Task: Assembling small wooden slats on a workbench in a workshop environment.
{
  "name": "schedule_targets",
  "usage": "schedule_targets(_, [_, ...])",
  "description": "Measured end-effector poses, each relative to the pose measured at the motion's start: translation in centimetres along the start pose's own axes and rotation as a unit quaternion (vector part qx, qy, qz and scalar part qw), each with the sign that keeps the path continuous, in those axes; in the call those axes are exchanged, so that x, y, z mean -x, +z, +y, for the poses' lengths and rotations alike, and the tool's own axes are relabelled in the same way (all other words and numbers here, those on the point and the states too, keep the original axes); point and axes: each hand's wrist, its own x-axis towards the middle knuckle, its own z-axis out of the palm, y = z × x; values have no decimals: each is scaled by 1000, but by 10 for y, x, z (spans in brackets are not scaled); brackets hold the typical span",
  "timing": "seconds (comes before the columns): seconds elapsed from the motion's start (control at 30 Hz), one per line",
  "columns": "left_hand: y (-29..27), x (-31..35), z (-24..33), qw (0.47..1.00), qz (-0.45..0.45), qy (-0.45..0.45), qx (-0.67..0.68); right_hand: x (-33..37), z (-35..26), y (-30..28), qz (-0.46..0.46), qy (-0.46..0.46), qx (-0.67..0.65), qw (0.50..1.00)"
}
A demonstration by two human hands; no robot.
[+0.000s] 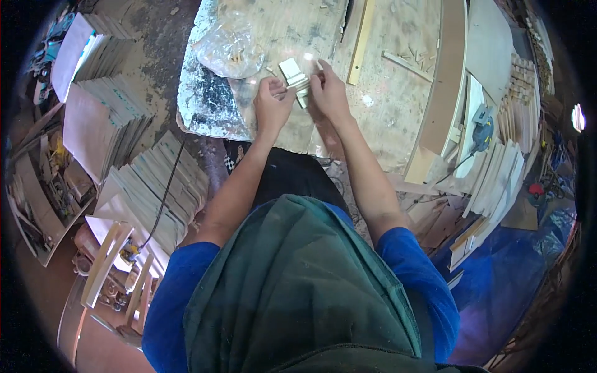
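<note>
Small pale wooden pieces [291, 69] form a little cluster on the worktable [392, 93], between my two hands. My left hand [272, 107] is curled at their left side, its thumb and fingertips against the near strips. On the other side, my right hand [329, 94] has its thumb and bent fingers at the strips' right ends, with one finger reaching forward. The fingertips partly hide where they grip. A narrow piece pokes out below the cluster, toward me.
A clear plastic bag [230, 50] with small pieces inside lies left of the cluster. A long wooden strip [360, 43] and loose sticks [420, 59] lie to the right. Stacked panels [106, 124] stand at left. A power sander [482, 133] sits at right.
</note>
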Motion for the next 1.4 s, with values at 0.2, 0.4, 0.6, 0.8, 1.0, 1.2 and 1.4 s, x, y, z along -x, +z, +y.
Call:
schedule_targets(0.2, [2,-4,0,999,-34,-41,-10,17,5,6,-12,141,-128,982])
schedule_targets(0.4, [4,-2,5,997,-41,-60,17,22,0,18,15,208,-166,964])
schedule_targets(0.6, [4,-7,-8,995,-23,-90,-24,26,-2,20,83,243,-138,957])
schedule_targets(0.8, [-1,-13,-14,995,-45,-91,-20,36,-4,20,68,280,-241,927])
schedule_targets(1.0, [-21,-30,3,984,-132,-63,-97,56,-12,22,25,328,-330,885])
schedule_targets(1.2, [-23,-35,13,971,-181,-116,-105,59,-11,28,64,347,-355,865])
schedule_targets(1.4, [-22,-36,2,973,-161,-74,-148,57,-3,28,46,276,-281,918])
